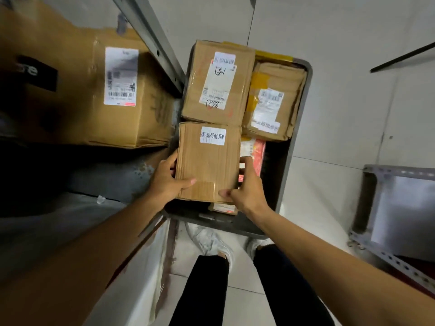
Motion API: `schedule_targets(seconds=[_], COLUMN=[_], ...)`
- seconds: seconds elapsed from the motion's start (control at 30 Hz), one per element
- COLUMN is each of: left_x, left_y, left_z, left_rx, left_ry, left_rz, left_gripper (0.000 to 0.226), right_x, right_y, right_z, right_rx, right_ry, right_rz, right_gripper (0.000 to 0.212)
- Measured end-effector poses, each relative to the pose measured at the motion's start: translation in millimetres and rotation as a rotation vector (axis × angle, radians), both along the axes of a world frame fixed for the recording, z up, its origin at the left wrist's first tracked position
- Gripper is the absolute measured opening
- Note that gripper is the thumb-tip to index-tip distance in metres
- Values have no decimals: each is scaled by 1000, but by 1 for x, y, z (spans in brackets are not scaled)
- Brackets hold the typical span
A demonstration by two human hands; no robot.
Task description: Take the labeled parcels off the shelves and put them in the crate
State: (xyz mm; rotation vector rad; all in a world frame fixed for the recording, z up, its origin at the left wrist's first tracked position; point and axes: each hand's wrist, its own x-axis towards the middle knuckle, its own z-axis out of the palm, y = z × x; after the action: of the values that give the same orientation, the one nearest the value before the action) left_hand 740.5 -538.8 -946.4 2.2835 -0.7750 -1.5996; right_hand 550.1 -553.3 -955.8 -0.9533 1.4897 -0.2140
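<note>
Our left hand (pixel 164 178) and right hand (pixel 248 188) grip the small labeled parcel (pixel 208 161) by its near corners, over the grey crate (pixel 235 225), just beside a larger parcel (pixel 216 83) inside; a taped parcel (pixel 274 102) lies next to that.

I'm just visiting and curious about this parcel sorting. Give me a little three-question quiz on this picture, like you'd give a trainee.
1. True or false: the left hand and right hand both grip one parcel at the crate.
2. How many other brown boxes lie in the crate beyond it? A one, B two, C five.
3. Fill in: the parcel's white label is at the end ____ from the person.
Key: 1 true; 2 B; 3 farthest.
</note>
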Motion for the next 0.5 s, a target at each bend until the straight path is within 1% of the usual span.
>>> schedule_targets(seconds=[0.17, 0.27, 0.33, 0.4, 0.5], left_x=[8, 9, 12, 13, 7], left_y=[-13, -18, -21, -22, -24], left_z=[-37, -49, -53, -52, -40], left_rx=[0, 8, 12, 13, 29], left_ry=[-18, -51, -87, -116, -208], left_rz=[29, 0, -44, -93, -154], left_gripper=[89, 90, 90, 87, 81], right_x=[19, 24, 27, 28, 23], right_y=[-6, -7, -6, -7, -11], right_z=[-48, -63, -68, -68, -52], right_rx=[15, 10, 30, 95, 169], right_ry=[10, 13, -25, -85, -119], right_rz=[10, 20, 8, -13, 28], right_gripper=[72, 70, 68, 68, 75])
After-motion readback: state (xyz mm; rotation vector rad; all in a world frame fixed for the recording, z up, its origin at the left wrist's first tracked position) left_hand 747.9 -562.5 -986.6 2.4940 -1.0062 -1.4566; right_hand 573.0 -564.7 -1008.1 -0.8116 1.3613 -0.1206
